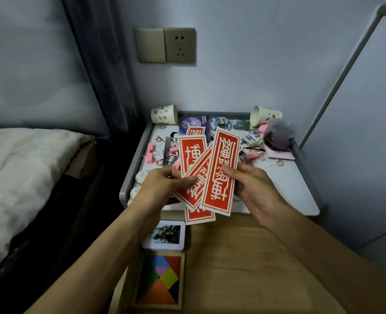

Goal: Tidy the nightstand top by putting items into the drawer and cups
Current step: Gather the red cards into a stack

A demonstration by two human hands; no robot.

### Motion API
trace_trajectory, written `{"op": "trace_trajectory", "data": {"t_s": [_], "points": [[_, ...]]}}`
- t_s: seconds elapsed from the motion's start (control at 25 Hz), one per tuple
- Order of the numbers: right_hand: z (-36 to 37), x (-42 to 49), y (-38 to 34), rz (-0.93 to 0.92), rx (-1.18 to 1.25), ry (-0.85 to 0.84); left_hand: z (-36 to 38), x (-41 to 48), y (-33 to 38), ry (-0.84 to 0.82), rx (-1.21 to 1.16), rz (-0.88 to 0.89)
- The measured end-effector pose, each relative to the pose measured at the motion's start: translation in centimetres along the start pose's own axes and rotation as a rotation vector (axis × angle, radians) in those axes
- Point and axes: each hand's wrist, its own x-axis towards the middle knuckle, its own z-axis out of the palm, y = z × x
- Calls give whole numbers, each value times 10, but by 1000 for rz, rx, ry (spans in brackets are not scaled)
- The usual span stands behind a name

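Both forearms reached forward from the lower corners of the view and met above the front edge of the nightstand. The left hand (164, 184) showed its back to the camera, its grip pinching a fan of red cards (219, 171), thumb laid across their faces and fingers tucked underneath. The right hand (255, 189) was turned palm inward, its grip pinching the right edge of the frontmost card, thumb on top near the middle of that edge and fingers curled below.

The red cards, printed with cream characters, spread upward and outward from between the two hands. Their lower ends hung over the open drawer (244, 257) and their upper ends over the cluttered surface (278, 184). One more red card lay flat farther back on the surface, mostly hidden by the fan.

At the back left corner of the surface a left-corner cup (164, 114) lay on its side. A right-corner cup (265, 115) lay tipped over at the back right corner, its mouth facing left. Just in front of that cup stood a blurred purple translucent object (278, 134). Pink pieces (150, 154), printed picture cards and small rings were scattered across the rest of the surface.

Inside the drawer, along its left side, sat a white-framed picture (164, 234) and, nearer the camera, a coloured tangram puzzle (162, 277) in a wooden frame.
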Motion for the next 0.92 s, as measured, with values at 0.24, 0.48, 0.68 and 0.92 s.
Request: {"op": "trace_trajectory", "data": {"t_s": [0.24, 0.48, 0.68, 0.92], "points": [[-12, 7, -6, -53, -25, 104, 4, 7, -3, 26, -21, 43], [-19, 4, -10, -131, -274, 106, 5, 14, -1, 219, 214, 226], [-13, 0, -8, -183, -426, 59, 17, 7, -3, -33, 170, 131], [-10, -1, -2, -173, -389, 16, 26, 8, -3, -237, 67, -2]]}}
